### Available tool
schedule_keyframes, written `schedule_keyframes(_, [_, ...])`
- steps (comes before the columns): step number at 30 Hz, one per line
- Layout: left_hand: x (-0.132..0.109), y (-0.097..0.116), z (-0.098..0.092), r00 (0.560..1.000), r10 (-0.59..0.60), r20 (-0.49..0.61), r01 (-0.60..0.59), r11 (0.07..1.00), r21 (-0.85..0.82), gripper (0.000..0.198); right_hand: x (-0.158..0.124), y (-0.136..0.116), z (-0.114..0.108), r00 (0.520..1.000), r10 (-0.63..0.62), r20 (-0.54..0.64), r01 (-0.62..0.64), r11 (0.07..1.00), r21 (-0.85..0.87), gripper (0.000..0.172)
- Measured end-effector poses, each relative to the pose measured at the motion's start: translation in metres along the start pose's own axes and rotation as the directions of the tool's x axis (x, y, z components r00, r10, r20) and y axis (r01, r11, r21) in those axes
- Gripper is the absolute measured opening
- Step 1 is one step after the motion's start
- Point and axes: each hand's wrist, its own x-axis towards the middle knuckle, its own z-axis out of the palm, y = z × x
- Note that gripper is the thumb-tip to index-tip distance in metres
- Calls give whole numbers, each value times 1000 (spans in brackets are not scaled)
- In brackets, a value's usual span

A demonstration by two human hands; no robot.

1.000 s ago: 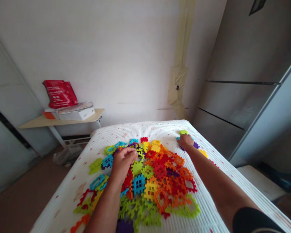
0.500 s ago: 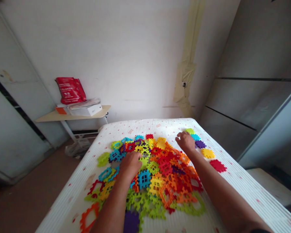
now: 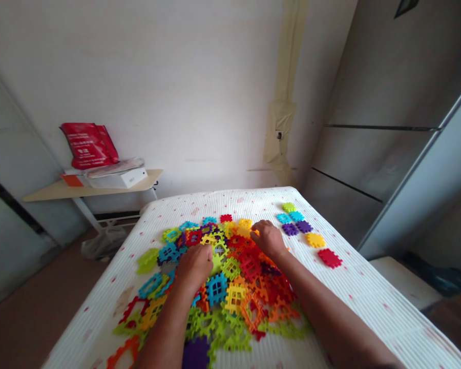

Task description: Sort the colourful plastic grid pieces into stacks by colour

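A pile of notched plastic building tiles [image 3: 249, 266] in many colours covers the table's middle. My left hand [image 3: 195, 262] rests over its left part with fingers curled in, beside a lime green tile [image 3: 217, 264]; whatever it may hold is hidden. My right hand [image 3: 269, 239] hovers over the pile's far right side, palm down and fingers slightly bent and apart. Its fingertips are at a yellow tile [image 3: 244, 231]; contact is unclear. To the right lie sorted tiles: lime green [image 3: 289, 207], blue [image 3: 296, 216], purple [image 3: 304, 226], yellow [image 3: 315, 240] and red [image 3: 329, 258].
A white ribbed cloth with red dots [image 3: 361, 307] covers the table. At the left, a small side table [image 3: 49, 190] bears a white box [image 3: 117, 177] and a red bag [image 3: 87, 145]. A grey cabinet [image 3: 353, 164] stands at the right, with a wall behind.
My right hand has moved left from beside the sorted tiles to over the pile. A blue and a purple openwork tile now show beside that row. The view has shifted right.
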Motion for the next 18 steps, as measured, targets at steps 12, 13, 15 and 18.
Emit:
schedule_keyframes(12, [3,0,-18,986,-130,-103,2,631,-776,25,-2,-7,-5,999,-34,22,31,994,102,19])
schedule_keyframes(13, [2,2,-21,983,-156,-98,11,578,-816,28,-3,-8,-5,999,-46,13,43,991,128,19])
schedule_keyframes(15, [1,5,-25,976,-205,-79,35,503,-864,33,-4,-11,-6,997,-80,-19,82,978,193,18])
schedule_keyframes(18, [1,4,-24,968,-245,-60,54,434,-899,36,-7,-20,-11,988,-131,-80,150,941,303,17])
